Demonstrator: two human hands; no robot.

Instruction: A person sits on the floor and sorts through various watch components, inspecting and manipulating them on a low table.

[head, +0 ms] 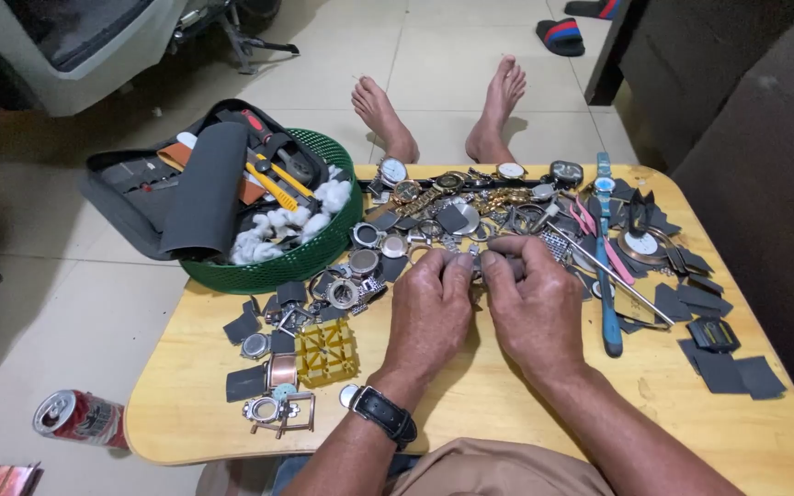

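Seated on the floor at a low wooden desk, a person pinches a small metal watch part between the closed fingertips of the left hand and right hand, just above the desk's middle. Watches and loose cases lie scattered beyond; a green basket sits at left.

Lying on the yellow low table, left of the grip: a yellow plastic grid frame and dark watch-strap pieces. Sitting farther left, overhanging the table edge: a green basket holding cotton wads. Resting right of the grip: a blue-handled tool. Lying on the floor, far lower left: a red drink can.
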